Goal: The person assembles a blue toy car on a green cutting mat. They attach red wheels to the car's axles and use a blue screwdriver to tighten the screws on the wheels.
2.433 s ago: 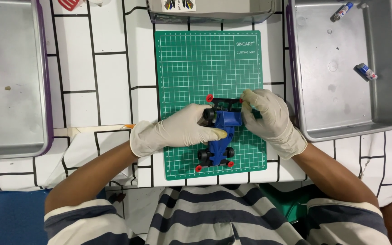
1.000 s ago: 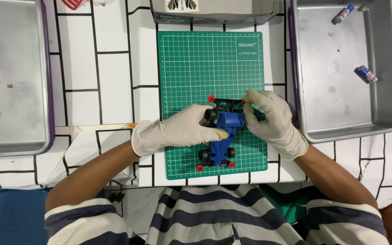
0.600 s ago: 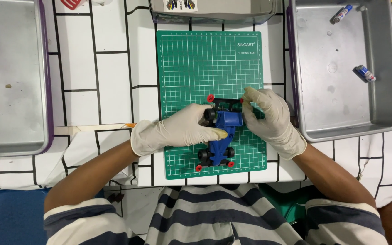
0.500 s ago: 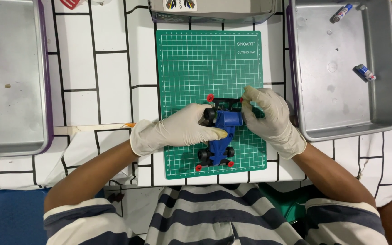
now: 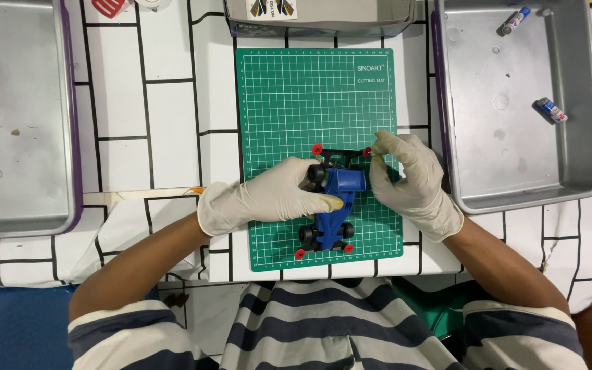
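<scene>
A small blue toy race car [image 5: 337, 199] with black wheels and red hubs lies on a green cutting mat [image 5: 289, 96]. My left hand [image 5: 268, 199], in a white glove, reaches in from the left and grips the car's body around its middle. My right hand [image 5: 409, 181], also gloved, holds the car's far end at the right, with fingertips pinched by the red-tipped black axle [image 5: 340, 151].
A large metal tray [image 5: 8, 116] sits at the left. Another metal tray [image 5: 515, 157] at the right holds two small batteries [image 5: 551, 109]. A grey box [image 5: 323, 17] stands beyond the mat. Pink and green objects lie at the far right edge.
Almost nothing has changed; both hands stay on the car, with only slight shifts of the fingers at its far end.
</scene>
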